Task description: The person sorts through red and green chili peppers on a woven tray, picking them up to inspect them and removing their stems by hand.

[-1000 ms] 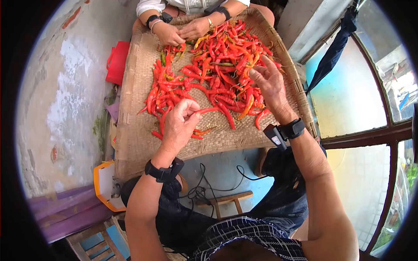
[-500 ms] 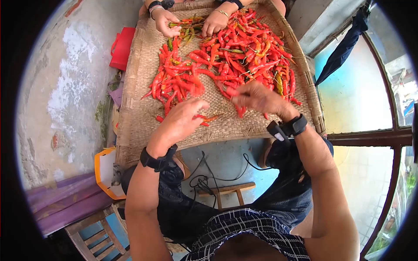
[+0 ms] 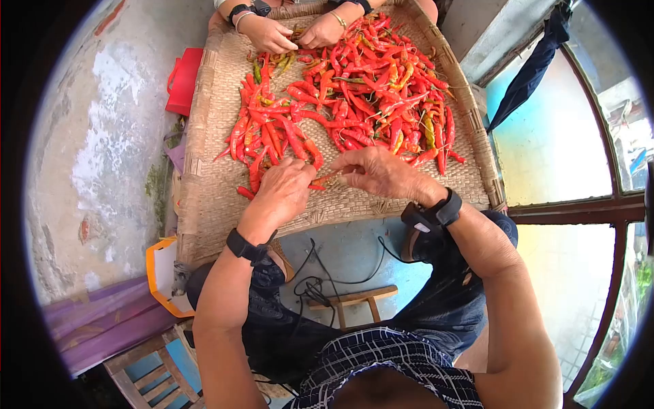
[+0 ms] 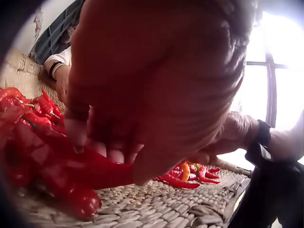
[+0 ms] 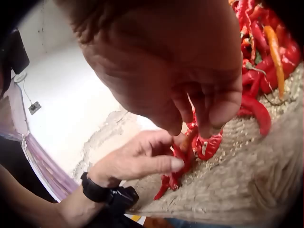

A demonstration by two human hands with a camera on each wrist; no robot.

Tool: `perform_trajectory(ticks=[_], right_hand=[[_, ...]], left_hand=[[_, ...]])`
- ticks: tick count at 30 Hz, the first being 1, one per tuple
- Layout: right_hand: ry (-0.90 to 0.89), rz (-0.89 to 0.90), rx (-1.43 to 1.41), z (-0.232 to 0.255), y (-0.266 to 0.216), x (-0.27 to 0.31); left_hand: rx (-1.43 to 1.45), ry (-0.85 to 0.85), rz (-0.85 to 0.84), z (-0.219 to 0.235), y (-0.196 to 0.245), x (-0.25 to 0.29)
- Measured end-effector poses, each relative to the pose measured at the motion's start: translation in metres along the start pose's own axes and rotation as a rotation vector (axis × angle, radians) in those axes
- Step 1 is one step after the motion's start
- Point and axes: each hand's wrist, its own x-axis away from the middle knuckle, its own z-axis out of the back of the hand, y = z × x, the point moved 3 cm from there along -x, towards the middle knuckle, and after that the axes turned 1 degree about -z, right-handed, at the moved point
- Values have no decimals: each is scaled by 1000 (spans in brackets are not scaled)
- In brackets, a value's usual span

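My left hand (image 3: pixel 281 191) bends over the near side of the peppers, its fingertips and thumb gripping a red chili pepper (image 4: pixel 107 171) in the left wrist view. Just to its right, my right hand (image 3: pixel 381 174) has its fingers bent, the fingertips right at the orange-brown end of a chili pepper (image 5: pixel 188 141) by the left hand. I cannot tell whether they pinch it. Close beyond both hands lies a curved red chili pepper (image 3: pixel 314 154). The large heap of chili peppers (image 3: pixel 381 88) covers the tray's far right, with a looser group (image 3: pixel 262 126) on the left.
A woven tray (image 3: pixel 197 204) bears the peppers. Across it, another person's hands (image 3: pixel 272 35) work among greenish peppers (image 3: pixel 283 63). A wall (image 3: pixel 88 170) with a red bag (image 3: pixel 184 82) is on the left, a window (image 3: pixel 558 136) on the right. A wooden stool (image 3: pixel 357 298) stands below.
The long red pepper has left my left hand. My right hand, raised over the heap earlier, has come down and left beside the left hand. The other person's hands have parted, then met again.
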Motion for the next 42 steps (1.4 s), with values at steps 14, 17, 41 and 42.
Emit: perform_trajectory(ticks=[14,17,41,42], right_hand=[[199,36,200,26,7,3],[520,-89,-131,55,28,1],[155,-171,-286,9,2,1],[177,-196,-328,16,5,2]], left_hand=[[282,177,63,22,5,-1],[404,175,178,25,-8,-7],[1349,179,382,0,-7,-16],[1348,176,381,1,-10,-16]])
